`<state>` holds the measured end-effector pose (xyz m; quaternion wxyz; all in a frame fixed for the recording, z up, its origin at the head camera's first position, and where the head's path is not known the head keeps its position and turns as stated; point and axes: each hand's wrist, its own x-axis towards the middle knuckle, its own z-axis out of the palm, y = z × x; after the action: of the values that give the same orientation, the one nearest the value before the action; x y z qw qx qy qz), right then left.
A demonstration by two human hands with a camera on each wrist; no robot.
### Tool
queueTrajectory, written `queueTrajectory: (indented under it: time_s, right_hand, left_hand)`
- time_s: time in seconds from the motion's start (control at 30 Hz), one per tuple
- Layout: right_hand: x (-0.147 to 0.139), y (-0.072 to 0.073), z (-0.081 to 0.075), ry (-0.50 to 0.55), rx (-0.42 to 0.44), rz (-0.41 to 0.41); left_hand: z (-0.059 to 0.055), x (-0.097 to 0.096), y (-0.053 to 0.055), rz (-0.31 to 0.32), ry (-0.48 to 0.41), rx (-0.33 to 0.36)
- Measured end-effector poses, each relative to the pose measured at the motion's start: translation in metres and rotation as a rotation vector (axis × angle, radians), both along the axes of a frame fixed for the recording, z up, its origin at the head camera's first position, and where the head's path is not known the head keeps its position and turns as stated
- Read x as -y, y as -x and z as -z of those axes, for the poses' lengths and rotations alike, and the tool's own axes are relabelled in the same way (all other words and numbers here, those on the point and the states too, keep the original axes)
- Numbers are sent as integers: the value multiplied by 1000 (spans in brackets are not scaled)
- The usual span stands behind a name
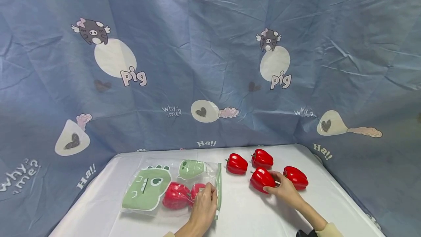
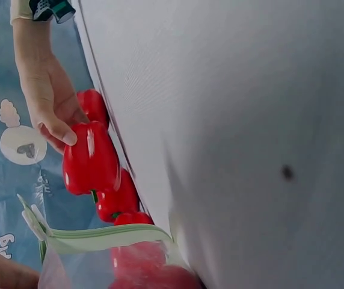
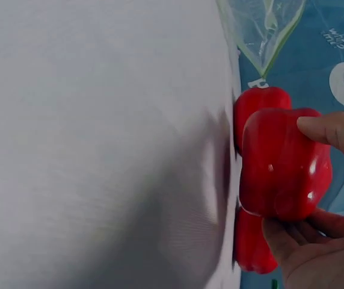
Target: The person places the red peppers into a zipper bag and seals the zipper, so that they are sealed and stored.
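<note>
My right hand (image 1: 285, 190) grips a red bell pepper (image 1: 262, 180), thumb on one side and fingers on the other. In the right wrist view this pepper (image 3: 285, 162) fills the grasp. My left hand (image 1: 204, 204) pinches the upper edge of a clear zip bag (image 1: 158, 213) printed with a green dinosaur. The bag's green-edged mouth (image 2: 109, 239) stands parted in the left wrist view, facing the held pepper. Inside the bag lie red bell peppers (image 1: 176, 195), partly hidden by the print and my left hand.
Loose bell peppers lie on the white table (image 1: 250, 215): one at the back (image 1: 262, 158), one nearer the bag (image 1: 236, 164), and one (image 1: 296, 177) beyond my right hand. A blue printed cloth (image 1: 204, 65) hangs behind the table.
</note>
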<state>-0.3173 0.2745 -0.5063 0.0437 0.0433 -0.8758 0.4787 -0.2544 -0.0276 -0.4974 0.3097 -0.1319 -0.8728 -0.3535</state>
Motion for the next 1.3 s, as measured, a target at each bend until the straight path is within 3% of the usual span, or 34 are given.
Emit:
queueTrajectory:
  time_s: [0.37, 0.77, 1.3]
  right_hand:
    - [-1, 0, -9, 16, 15, -41]
    - [8, 0, -7, 66, 20, -116]
    - [51, 3, -4, 88, 10, -307]
  left_hand:
    - [-3, 1, 0, 5, -10, 4]
    - [-2, 1, 0, -4, -15, 9]
    - [-2, 1, 1, -2, -22, 11]
